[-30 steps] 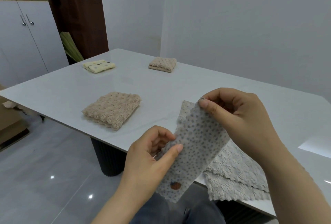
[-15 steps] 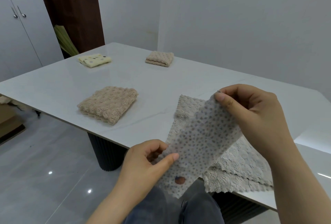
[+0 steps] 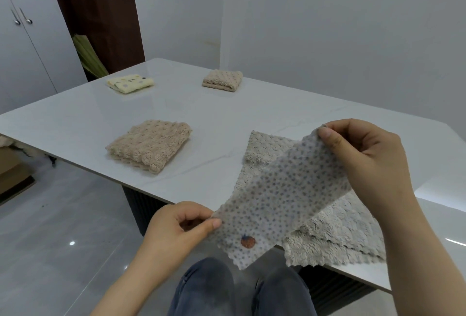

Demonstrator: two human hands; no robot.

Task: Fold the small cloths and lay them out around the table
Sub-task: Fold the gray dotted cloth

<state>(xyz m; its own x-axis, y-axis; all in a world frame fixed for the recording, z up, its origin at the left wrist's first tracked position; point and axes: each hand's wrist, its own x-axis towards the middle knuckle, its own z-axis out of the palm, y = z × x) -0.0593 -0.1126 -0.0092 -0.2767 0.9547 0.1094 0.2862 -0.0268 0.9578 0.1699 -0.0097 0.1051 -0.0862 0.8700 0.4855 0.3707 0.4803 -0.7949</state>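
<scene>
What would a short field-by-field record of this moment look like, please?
Held: dotted cloth, off the table
Left hand: pinches its lower end
Right hand: pinches its upper end
Folded, laid out: near beige cloth, far beige cloth, yellow spotted cloth
Unfolded: pale fluffy cloths lying beneath the held one

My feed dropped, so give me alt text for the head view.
Two hands hold a dotted cloth stretched out, the left hand pinching its lower end and the right hand its upper end. Unfolded grey cloths lie beneath it on the table; a near beige cloth, a far beige cloth and a yellow cloth sit folded farther out.
</scene>
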